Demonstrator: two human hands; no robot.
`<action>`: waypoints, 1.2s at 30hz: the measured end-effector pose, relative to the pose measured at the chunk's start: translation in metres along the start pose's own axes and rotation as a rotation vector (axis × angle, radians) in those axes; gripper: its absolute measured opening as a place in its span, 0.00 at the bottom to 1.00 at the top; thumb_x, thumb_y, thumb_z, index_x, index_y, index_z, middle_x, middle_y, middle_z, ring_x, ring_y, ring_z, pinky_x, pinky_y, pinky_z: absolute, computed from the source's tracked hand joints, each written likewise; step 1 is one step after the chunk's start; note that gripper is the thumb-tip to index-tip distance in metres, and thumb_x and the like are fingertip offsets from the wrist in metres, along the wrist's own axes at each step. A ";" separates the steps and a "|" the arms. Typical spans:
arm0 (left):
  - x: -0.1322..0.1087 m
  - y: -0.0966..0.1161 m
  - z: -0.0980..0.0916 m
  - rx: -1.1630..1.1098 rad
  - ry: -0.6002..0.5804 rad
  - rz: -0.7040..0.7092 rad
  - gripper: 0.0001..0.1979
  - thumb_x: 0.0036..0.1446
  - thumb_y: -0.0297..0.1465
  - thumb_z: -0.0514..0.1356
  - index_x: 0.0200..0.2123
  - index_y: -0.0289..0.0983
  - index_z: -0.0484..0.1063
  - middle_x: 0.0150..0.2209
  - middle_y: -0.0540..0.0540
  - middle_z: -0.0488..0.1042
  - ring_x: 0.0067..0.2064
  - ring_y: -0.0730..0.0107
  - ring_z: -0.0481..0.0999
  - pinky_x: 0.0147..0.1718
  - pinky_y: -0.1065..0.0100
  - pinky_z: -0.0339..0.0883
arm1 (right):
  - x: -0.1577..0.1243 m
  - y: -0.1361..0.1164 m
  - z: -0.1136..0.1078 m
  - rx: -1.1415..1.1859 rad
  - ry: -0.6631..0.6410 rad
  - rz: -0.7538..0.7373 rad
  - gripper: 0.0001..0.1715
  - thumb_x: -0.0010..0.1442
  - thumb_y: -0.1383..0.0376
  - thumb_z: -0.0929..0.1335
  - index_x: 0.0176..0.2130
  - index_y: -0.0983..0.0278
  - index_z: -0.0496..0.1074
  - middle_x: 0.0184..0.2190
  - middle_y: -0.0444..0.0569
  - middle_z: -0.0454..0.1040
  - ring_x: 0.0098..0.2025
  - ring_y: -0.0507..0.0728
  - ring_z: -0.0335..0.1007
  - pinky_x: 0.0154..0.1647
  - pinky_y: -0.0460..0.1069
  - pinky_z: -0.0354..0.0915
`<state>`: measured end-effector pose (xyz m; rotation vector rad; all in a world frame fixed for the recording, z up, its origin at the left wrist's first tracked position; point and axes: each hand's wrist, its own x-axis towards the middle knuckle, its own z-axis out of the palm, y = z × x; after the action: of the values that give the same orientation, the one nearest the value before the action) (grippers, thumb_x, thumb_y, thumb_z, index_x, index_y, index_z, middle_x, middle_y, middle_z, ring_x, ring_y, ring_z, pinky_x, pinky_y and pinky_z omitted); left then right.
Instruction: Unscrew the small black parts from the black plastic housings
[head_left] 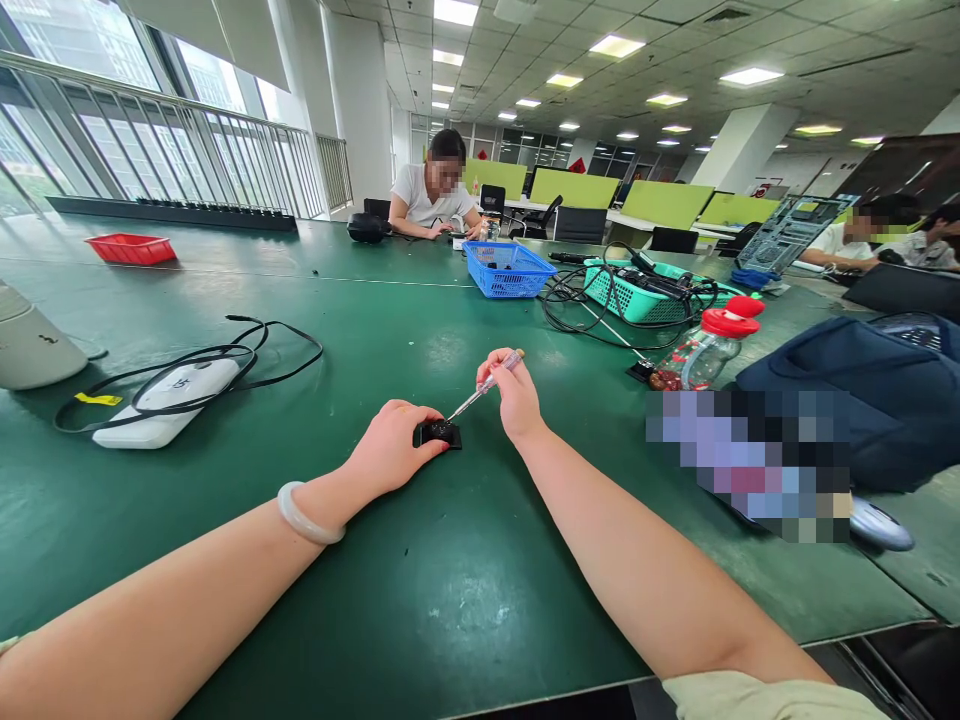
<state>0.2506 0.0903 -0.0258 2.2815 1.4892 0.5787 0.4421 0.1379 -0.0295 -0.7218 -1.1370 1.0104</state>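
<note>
Near the middle of the green tabletop, a small black block lies within reach of both hands. The left hand holds it steady: its grip is closed on the block, thumb along the near side and fingers at the far side, so part of it is hidden from me. Opposite is the right hand, its grip pinched tight around the handle of a screwdriver that slants down toward the block. Whether the tip touches the top or sits just over it, I can't tell. A pale bangle circles the left wrist.

Off to the left lies a white case with a black cable looped over it, and beyond that a red tray. Farther ahead stand a blue basket and a green basket. To the right are a red-capped bottle and a navy bag. Across the tabletop, another person bends low over the far edge.
</note>
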 end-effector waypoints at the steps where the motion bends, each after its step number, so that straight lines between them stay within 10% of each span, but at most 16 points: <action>1: 0.000 0.000 0.000 -0.001 -0.003 0.001 0.17 0.56 0.40 0.62 0.48 0.42 0.77 0.47 0.44 0.80 0.56 0.51 0.70 0.59 0.49 0.66 | 0.000 0.000 0.001 0.012 -0.010 0.002 0.04 0.60 0.65 0.66 0.32 0.59 0.67 0.22 0.40 0.71 0.27 0.51 0.67 0.34 0.48 0.66; 8: 0.000 -0.002 0.001 0.002 0.003 0.020 0.17 0.56 0.39 0.62 0.48 0.41 0.77 0.48 0.44 0.80 0.57 0.50 0.70 0.60 0.48 0.66 | -0.004 -0.002 0.006 0.041 0.018 0.034 0.36 0.57 0.64 0.73 0.60 0.49 0.59 0.25 0.35 0.73 0.27 0.53 0.72 0.35 0.51 0.72; 36: 0.000 -0.003 0.003 0.007 -0.002 0.031 0.17 0.57 0.39 0.61 0.48 0.42 0.77 0.48 0.44 0.79 0.57 0.49 0.69 0.59 0.48 0.66 | 0.001 0.007 -0.001 0.147 0.136 0.245 0.19 0.57 0.67 0.70 0.49 0.56 0.68 0.24 0.36 0.75 0.28 0.53 0.77 0.39 0.53 0.74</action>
<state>0.2497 0.0915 -0.0295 2.3138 1.4591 0.5816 0.4413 0.1415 -0.0357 -0.8118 -0.8611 1.2181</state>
